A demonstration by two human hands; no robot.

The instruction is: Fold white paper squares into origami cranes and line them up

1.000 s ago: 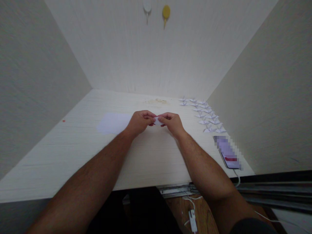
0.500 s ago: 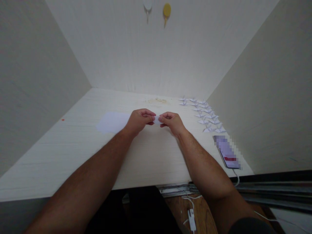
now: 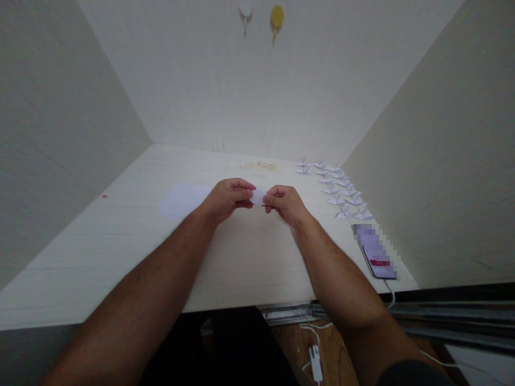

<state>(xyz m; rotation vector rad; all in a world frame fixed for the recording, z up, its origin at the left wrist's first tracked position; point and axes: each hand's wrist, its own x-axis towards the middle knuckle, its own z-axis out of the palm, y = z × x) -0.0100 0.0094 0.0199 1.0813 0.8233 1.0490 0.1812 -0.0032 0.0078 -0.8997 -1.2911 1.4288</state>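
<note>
A small folded piece of white paper (image 3: 258, 197) is pinched between both hands above the middle of the pale wooden desk (image 3: 120, 246). My left hand (image 3: 227, 197) has its fingers curled over the paper's left end. My right hand (image 3: 284, 202) pinches the right end with thumb and fingers pressed together. Most of the paper is hidden behind the fingers. A flat sheet of white paper (image 3: 183, 199) lies on the desk just left of my left hand.
Several small white folded paper cranes (image 3: 341, 192) lie in rows at the back right by the wall. A phone (image 3: 375, 252) on a white cable rests near the desk's right front edge. Walls close the desk on three sides. Two hooks (image 3: 276, 17) hang high on the back wall.
Both hands have lifted slightly and drawn a little apart, showing more of the white paper between them. Everything on the desk stays where it was.
</note>
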